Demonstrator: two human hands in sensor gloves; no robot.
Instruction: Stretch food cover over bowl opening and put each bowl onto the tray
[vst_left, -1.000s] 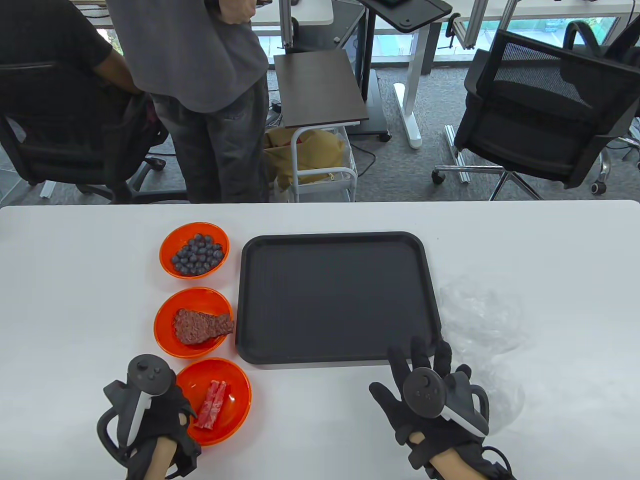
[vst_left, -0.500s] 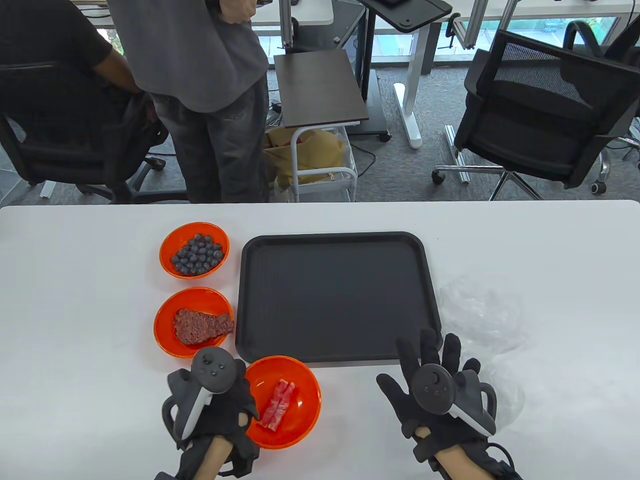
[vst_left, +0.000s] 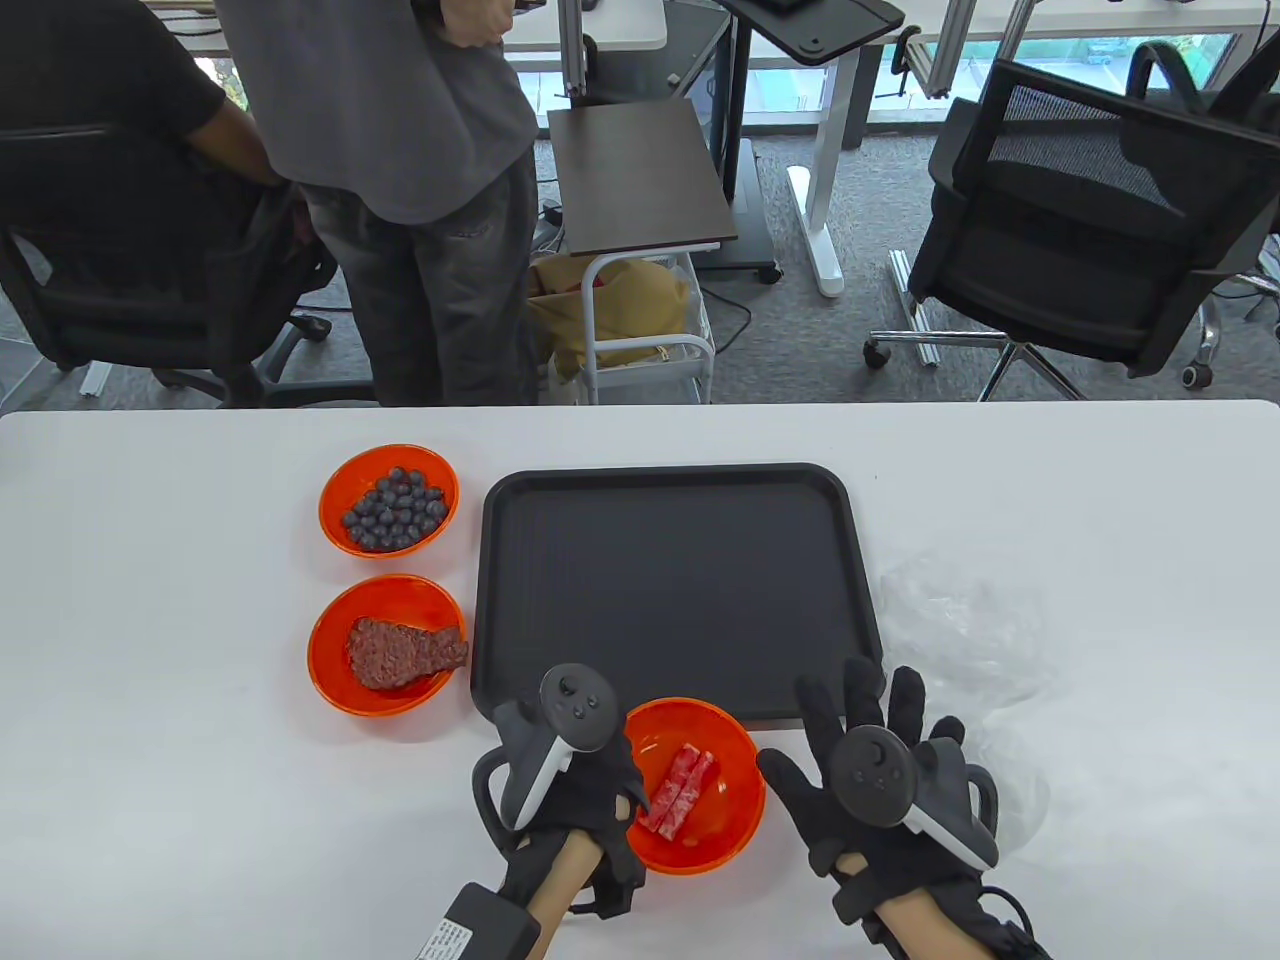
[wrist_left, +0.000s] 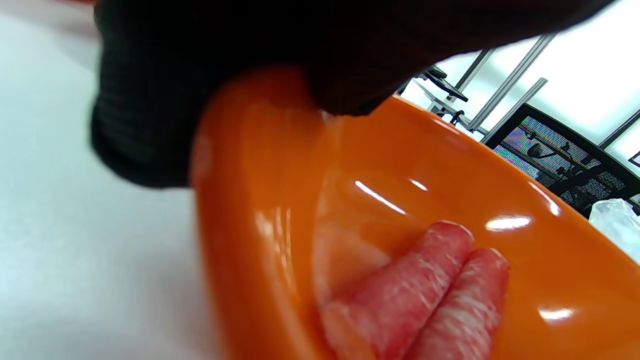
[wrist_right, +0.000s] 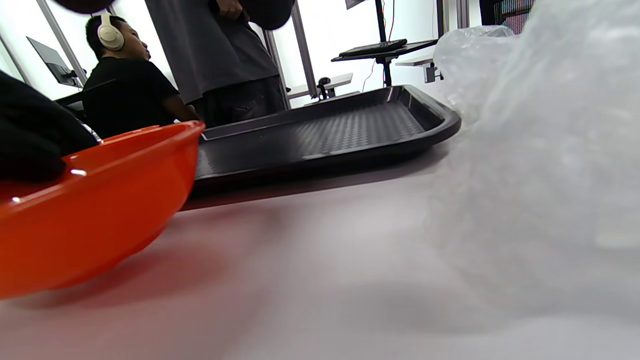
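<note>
Now your left hand pinches the left rim of the orange bowl of meat rolls, its gloved fingers curled over the edge, as the left wrist view shows up close with two pink rolls lying in the bottom. That bowl sits near the front edge of the white bench, just before the front rim of the black tray and overlapping that rim in the table view; whether the bowl touches the bench you cannot tell from these views. Your right hand lies just to the right of the bowl with its fingers spread and straight, holding nothing, its fingertips near the tray's front right corner. Crumpled clear food covers lie on the bench to the right of the tray, just beyond your right hand. To the left of the tray stand two more orange bowls, both uncovered: the bowl of blueberries toward the back and the bowl with a meat slab in front of it. Beyond the far edge of the bench a person stands and another sits in a chair.
</note>
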